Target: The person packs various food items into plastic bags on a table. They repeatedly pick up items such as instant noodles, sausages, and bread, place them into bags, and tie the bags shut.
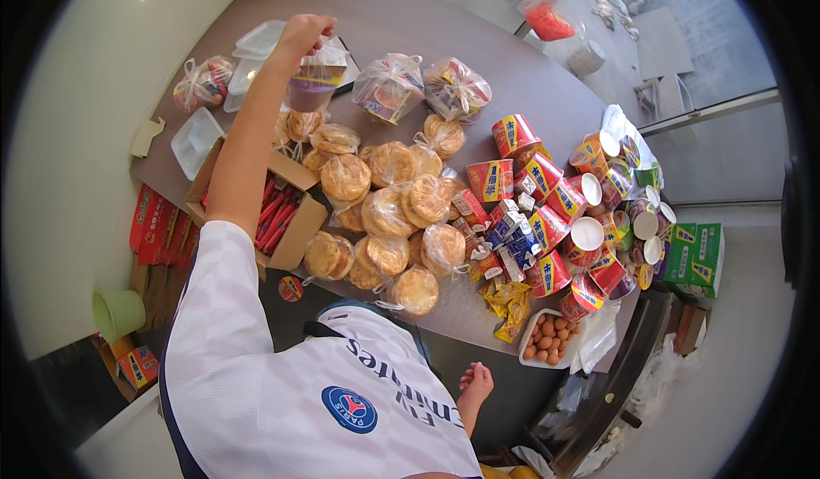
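Observation:
My left hand (309,33) reaches over the far left of the table, its fingers closed on the top of a clear plastic bag (333,50). Inside the bag hangs a purple and yellow instant noodle tub (314,85). To its right are two tied bags of packaged food, one nearer (388,88) and one farther right (457,89). Below it, round flatbreads in clear bags (391,210) lie heaped. My right hand (475,384) is low beside my body, off the table's near edge, with fingers curled and nothing visible in it.
An open cardboard box (295,235) holds red-wrapped sticks. Red noodle tubs (544,226), milk cartons (506,229), yellow sachets (509,306) and a tray of eggs (549,338) crowd the right. Clear plastic containers (197,139) lie at left. A green bin (118,316) stands beyond the table edge.

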`<state>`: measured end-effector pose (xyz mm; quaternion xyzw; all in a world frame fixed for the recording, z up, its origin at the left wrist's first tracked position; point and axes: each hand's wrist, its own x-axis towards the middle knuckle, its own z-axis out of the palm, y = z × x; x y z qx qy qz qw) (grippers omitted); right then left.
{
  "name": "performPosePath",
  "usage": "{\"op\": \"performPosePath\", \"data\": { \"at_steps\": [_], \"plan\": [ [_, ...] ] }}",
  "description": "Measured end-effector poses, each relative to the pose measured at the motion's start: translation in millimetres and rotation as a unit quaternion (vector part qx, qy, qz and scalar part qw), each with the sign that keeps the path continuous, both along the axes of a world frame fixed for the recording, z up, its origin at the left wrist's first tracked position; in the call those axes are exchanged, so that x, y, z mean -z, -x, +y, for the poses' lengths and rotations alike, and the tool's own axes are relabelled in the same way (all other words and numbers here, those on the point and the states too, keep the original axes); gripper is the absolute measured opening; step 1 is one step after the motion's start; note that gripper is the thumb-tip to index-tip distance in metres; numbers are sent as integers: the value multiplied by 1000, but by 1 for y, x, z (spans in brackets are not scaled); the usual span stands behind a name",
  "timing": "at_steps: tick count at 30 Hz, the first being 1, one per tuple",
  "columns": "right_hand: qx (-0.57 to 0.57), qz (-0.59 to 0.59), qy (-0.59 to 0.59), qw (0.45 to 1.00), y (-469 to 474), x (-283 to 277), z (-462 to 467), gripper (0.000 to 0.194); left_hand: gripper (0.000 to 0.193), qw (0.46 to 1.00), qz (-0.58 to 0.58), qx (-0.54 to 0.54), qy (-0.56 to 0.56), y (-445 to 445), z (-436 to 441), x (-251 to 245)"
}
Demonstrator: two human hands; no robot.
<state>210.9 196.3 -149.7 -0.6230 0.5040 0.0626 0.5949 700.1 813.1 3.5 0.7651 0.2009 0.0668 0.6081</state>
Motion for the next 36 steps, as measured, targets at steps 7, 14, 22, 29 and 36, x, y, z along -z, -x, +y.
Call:
{"op": "performPosePath", "data": {
  "at_steps": [7, 14, 22, 29, 36],
  "plan": [
    [16, 47, 7, 999, 38, 6, 18, 18, 35, 984, 45, -39, 166, -61, 54, 82],
    [-1, 43, -12, 999, 72, 25, 4, 16, 36, 981, 60, -3, 182, -17, 25, 140],
    [48, 137, -32, 989, 211, 80, -34, 18, 35, 906, 220, 295, 209, 198, -224, 190],
    [151, 156, -42, 975, 338, 111, -108, 11, 36, 721, 333, 603, 78, 415, -504, 166],
    [170, 79, 36, 982, 364, 120, -220, 19, 32, 670, 225, 706, -38, 480, -680, 146]
  ]
}}
